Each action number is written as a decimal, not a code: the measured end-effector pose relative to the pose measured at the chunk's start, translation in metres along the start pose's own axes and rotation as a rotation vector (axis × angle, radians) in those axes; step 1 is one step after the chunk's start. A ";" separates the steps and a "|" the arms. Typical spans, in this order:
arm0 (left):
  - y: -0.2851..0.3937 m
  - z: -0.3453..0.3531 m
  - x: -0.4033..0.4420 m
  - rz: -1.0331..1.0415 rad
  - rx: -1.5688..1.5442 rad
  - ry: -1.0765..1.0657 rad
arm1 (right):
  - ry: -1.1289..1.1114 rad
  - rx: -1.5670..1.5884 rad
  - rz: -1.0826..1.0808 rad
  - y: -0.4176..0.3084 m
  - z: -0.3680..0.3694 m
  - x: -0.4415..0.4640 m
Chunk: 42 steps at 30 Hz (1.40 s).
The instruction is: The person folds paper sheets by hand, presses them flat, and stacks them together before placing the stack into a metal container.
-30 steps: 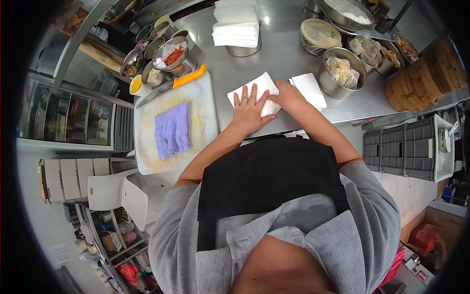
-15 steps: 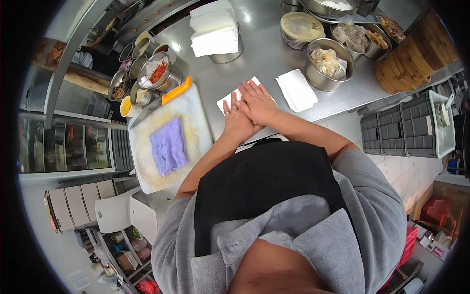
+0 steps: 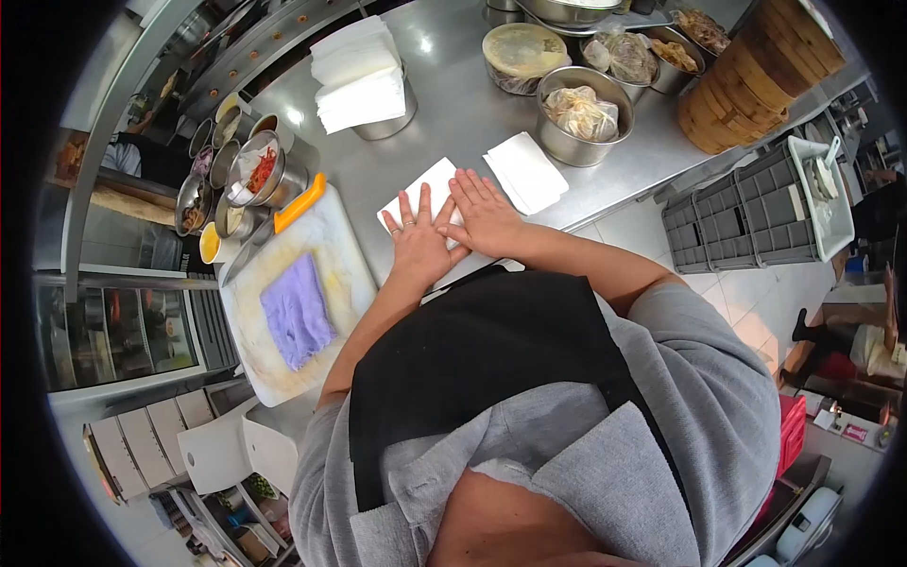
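Observation:
Both my hands lie flat on a folded white paper sheet (image 3: 418,191) on the steel counter. My left hand (image 3: 418,242), with a ring on one finger, has its fingers spread over the lower part of the sheet. Beside it, my right hand (image 3: 482,217) rests on the right side with fingers stretched out, its thumb close to the left hand. Neither hand grips anything. Just right of them lies a second small stack of folded white paper (image 3: 526,173). A taller pile of white paper (image 3: 357,77) sits on a steel pot (image 3: 392,121) farther back.
On the left, a white cutting board (image 3: 354,274) bears a purple cloth (image 3: 298,310) and an orange-handled knife (image 3: 300,203). Steel food containers (image 3: 282,180) stand behind it. At right are a steel pot with a bag (image 3: 583,118), bamboo steamers (image 3: 732,104) and a grey crate (image 3: 723,222).
My hands have slid apart from an overlap, and the left fingers are spread wider on the paper. The view has turned slightly, and a person now shows at the right edge.

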<state>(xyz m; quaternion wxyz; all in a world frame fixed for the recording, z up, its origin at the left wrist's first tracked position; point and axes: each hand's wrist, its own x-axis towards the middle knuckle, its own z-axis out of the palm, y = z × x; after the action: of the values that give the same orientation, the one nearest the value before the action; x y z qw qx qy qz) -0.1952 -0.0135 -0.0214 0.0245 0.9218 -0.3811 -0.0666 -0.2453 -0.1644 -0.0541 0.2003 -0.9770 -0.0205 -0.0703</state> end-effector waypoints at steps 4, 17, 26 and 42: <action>-0.015 0.001 0.004 -0.001 0.024 0.010 | -0.099 0.247 0.035 0.004 -0.034 0.008; -0.023 0.009 0.013 -0.059 -0.016 -0.034 | 0.211 0.096 0.608 0.079 -0.078 -0.059; 0.007 -0.024 0.011 0.019 -0.091 0.070 | 0.329 0.374 0.575 0.092 -0.066 -0.057; 0.054 0.002 0.072 -0.224 -1.987 -0.093 | 0.420 0.588 0.014 0.029 -0.086 -0.059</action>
<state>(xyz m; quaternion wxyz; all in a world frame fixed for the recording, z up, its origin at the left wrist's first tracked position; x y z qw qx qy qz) -0.1822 -0.1025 -0.0253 0.7625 0.5102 -0.0640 -0.3926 -0.3128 -0.2258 0.0043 0.4730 -0.8421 0.0083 -0.2592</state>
